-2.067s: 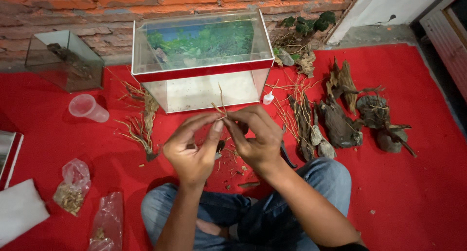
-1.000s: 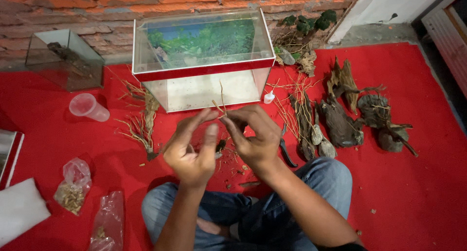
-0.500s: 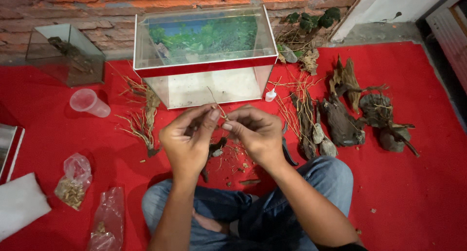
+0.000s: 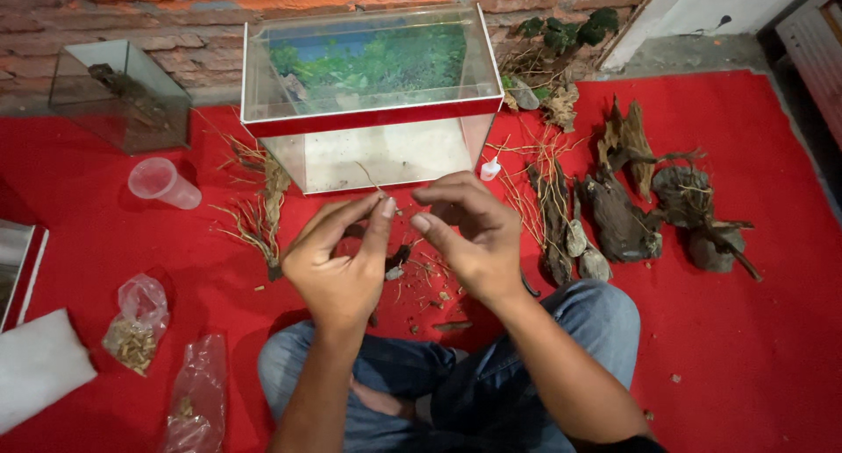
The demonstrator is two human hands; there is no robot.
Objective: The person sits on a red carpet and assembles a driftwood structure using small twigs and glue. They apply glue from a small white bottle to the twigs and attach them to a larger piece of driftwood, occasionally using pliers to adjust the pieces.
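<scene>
**Fine-twig pinch work over the red mat**

Left hand (image 4: 338, 273) and right hand (image 4: 469, 234) are raised above the lap, fingertips nearly meeting. Grip on both: narrow pinch, thumb against forefinger, closed on a thin twig (image 4: 373, 179) whose free end sticks up and away toward the glass tank (image 4: 368, 120). Whether the right hand pinches the same twig or a separate scrap, I cannot tell; too small.

Judgement on doing this well:
- Keep the pinch light. The piece looks dry and brittle, so excess squeeze likely snaps it.
- Keep both hands close together; short unsupported length means less bending.
- Work low over the red mat (image 4: 772, 330), so anything dropped lands among the loose bits (image 4: 430, 286) in front of the knees, not lost.
- Keep the free end clear of the tank's front pane.

Around: root bundle (image 4: 263, 212) left of the hands, driftwood pieces (image 4: 618, 216) to the right, small white bottle (image 4: 491, 168) just by the tank corner, clear plastic cup (image 4: 162, 183) well to the left.
</scene>
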